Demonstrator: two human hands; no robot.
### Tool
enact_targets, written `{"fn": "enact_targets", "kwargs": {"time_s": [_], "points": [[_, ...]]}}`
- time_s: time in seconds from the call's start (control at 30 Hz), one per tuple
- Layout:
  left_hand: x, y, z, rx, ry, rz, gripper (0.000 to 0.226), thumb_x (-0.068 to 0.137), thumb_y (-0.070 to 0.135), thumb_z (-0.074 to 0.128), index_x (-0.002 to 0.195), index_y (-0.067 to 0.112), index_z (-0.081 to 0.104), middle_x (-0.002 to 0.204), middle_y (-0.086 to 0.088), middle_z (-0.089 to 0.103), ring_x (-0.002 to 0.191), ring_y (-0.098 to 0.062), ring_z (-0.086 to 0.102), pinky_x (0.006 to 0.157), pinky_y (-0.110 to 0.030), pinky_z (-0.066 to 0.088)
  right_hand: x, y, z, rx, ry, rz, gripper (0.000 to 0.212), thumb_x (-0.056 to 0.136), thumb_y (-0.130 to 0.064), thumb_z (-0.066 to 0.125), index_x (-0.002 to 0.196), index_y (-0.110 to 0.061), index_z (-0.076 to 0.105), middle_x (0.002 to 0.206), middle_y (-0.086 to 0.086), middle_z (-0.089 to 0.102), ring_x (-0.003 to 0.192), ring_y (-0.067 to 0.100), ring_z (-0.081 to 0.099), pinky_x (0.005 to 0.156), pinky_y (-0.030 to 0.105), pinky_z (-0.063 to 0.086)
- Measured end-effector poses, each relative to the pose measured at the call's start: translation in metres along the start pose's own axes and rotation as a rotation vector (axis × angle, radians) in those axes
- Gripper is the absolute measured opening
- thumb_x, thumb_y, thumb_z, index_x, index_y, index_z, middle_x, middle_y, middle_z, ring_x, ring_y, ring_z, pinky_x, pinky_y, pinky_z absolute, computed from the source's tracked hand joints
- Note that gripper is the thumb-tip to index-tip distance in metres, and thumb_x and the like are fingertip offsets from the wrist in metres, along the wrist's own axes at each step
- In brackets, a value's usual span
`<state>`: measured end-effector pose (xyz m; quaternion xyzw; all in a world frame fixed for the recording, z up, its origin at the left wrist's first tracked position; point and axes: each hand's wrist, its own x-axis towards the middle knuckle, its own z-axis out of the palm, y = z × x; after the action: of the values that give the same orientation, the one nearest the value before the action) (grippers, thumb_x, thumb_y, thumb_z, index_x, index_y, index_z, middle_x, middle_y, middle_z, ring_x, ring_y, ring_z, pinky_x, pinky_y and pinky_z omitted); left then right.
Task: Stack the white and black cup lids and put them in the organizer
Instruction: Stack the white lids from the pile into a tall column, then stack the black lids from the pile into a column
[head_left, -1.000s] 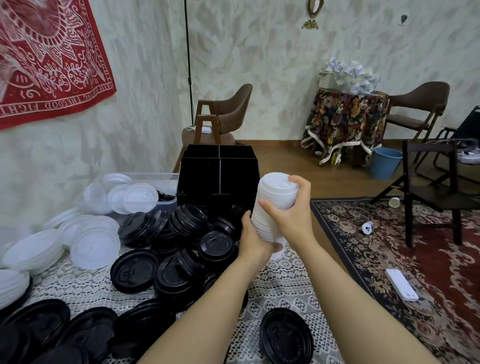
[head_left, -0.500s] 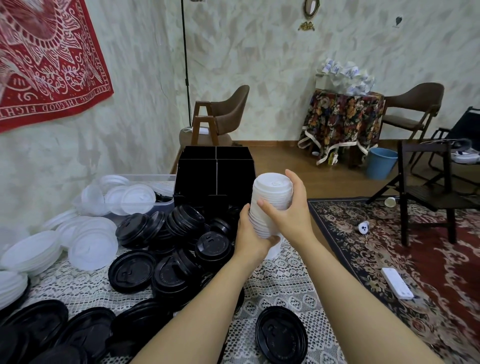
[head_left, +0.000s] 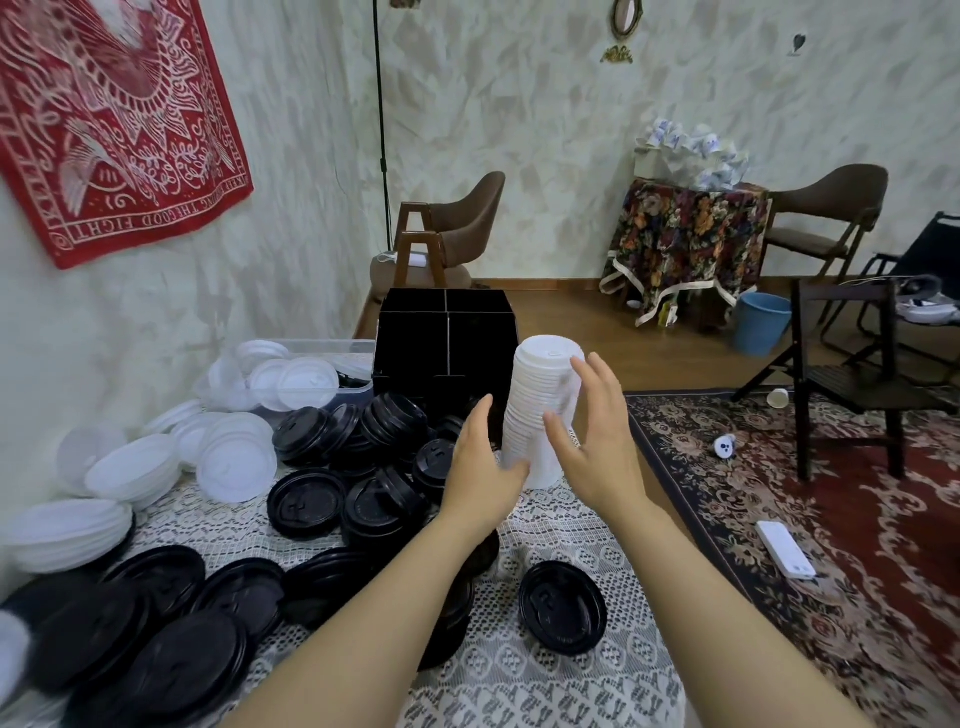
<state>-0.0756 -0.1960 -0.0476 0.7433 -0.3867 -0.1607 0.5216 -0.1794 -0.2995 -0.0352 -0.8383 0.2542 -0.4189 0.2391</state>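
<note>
1. The left hand (head_left: 480, 470) and the right hand (head_left: 595, 452) are both spread with straight fingers and grip nothing. They flank the tall stack of white plastic cup lids (head_left: 543, 384), which stands on the lace-covered table (head_left: 545, 675) between them. I cannot tell whether any finger touches it.
2. Unheld, this tall, narrow column could topple from a slight brush. The table edge lies just right of the right hand, so the lids could spill onto the patterned rug (head_left: 779, 493).
3. Gripping only the upper part could split the column when it is lifted.
4. Just beyond the hands stands the black four-compartment organizer (head_left: 447, 338), and the stack's base may catch on its rim or divider.
5. Left of the left hand, the heaped black plastic lids (head_left: 384, 499) could slide if knocked.
6. On the red wall hanging (head_left: 114, 130), far left, mirrored lettering includes "THE GOOD FIGHT". The lid embossing is unreadable.
</note>
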Motion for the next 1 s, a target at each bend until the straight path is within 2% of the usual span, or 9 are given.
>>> {"fn": "enact_targets", "kwargs": {"time_s": [0.1,0.23,0.37,0.43,0.5,0.67,0.8,0.93,1.0], "points": [[-0.018,0.002,-0.016,0.053,0.011,0.037,0.078,0.09,0.017,0.064,0.152,0.026,0.018,0.158,0.008,0.022,0.145,-0.01,0.02,0.118,-0.034,0.023,-0.017,-0.011,-0.002,-0.03,-0.048,-0.019,0.056,0.099,-0.028,0.052,0.151,-0.019,0.03,0.159,-0.003,0.022,0.146,0.01,0.018,0.113,0.024,0.018],[-0.046,0.002,-0.038,0.146,0.018,0.074,0.073,0.093,0.016,0.06,0.152,0.026,0.019,0.158,0.009,0.021,0.144,-0.006,0.019,0.113,-0.022,0.018,-0.041,-0.032,-0.003,-0.02,-0.103,-0.044,0.052,0.101,-0.026,0.05,0.149,-0.02,0.033,0.157,-0.003,0.027,0.144,0.008,0.019,0.112,0.02,0.015],[-0.076,0.003,-0.061,0.228,0.021,0.1,0.069,0.095,0.017,0.057,0.152,0.026,0.019,0.158,0.01,0.021,0.145,-0.007,0.017,0.117,-0.027,0.019,-0.065,-0.051,0.004,0.014,-0.18,-0.062,0.049,0.101,-0.03,0.046,0.148,-0.022,0.036,0.155,-0.008,0.029,0.141,0.001,0.021,0.113,0.022,0.02],[-0.089,0.003,-0.072,0.261,0.027,0.108,0.067,0.096,0.018,0.055,0.152,0.027,0.02,0.158,0.01,0.021,0.145,-0.007,0.017,0.115,-0.025,0.019,-0.078,-0.059,0.01,0.018,-0.221,-0.061,0.049,0.101,-0.029,0.048,0.148,-0.024,0.036,0.155,-0.008,0.029,0.142,0.004,0.023,0.114,0.026,0.024],[-0.102,0.0,-0.083,0.302,0.032,0.113,0.065,0.097,0.02,0.055,0.152,0.028,0.021,0.157,0.011,0.022,0.145,-0.007,0.017,0.114,-0.024,0.018,-0.091,-0.067,0.015,0.014,-0.258,-0.049,0.048,0.101,-0.029,0.048,0.148,-0.026,0.037,0.156,-0.008,0.029,0.144,0.008,0.023,0.113,0.023,0.022],[-0.135,-0.01,-0.107,0.409,0.062,0.156,0.061,0.097,0.021,0.053,0.151,0.026,0.025,0.156,0.009,0.024,0.145,-0.008,0.016,0.114,-0.025,0.02,-0.119,-0.094,0.029,0.059,-0.311,-0.035,0.048,0.101,-0.029,0.049,0.147,-0.028,0.038,0.152,-0.015,0.028,0.136,-0.007,0.018,0.111,0.018,0.019],[-0.168,-0.022,-0.118,0.444,0.17,0.252,0.047,0.095,0.014,0.054,0.14,0.02,0.045,0.142,0.007,0.044,0.134,-0.004,0.032,0.107,-0.014,0.022,-0.143,-0.112,0.04,0.05,-0.382,-0.034,0.05,0.1,-0.028,0.051,0.147,-0.028,0.037,0.152,-0.016,0.028,0.14,-0.003,0.02,0.111,0.016,0.018],[-0.2,-0.049,-0.12,0.534,0.207,0.262,0.031,0.091,0.011,0.06,0.121,0.014,0.061,0.119,0.004,0.059,0.115,-0.01,0.049,0.097,-0.021,0.038,-0.169,-0.116,0.052,-0.072,-0.449,-0.057,0.054,0.099,-0.03,0.052,0.149,-0.024,0.034,0.156,-0.008,0.027,0.145,0.009,0.019,0.116,0.02,0.014],[-0.21,-0.057,-0.118,0.585,0.159,0.216,0.027,0.092,0.017,0.06,0.119,0.015,0.062,0.117,0.005,0.059,0.114,-0.013,0.053,0.096,-0.025,0.041,-0.179,-0.116,0.058,-0.153,-0.474,-0.05,0.056,0.1,-0.032,0.05,0.151,-0.023,0.03,0.158,-0.004,0.024,0.147,0.014,0.016,0.119,0.026,0.012]]}}
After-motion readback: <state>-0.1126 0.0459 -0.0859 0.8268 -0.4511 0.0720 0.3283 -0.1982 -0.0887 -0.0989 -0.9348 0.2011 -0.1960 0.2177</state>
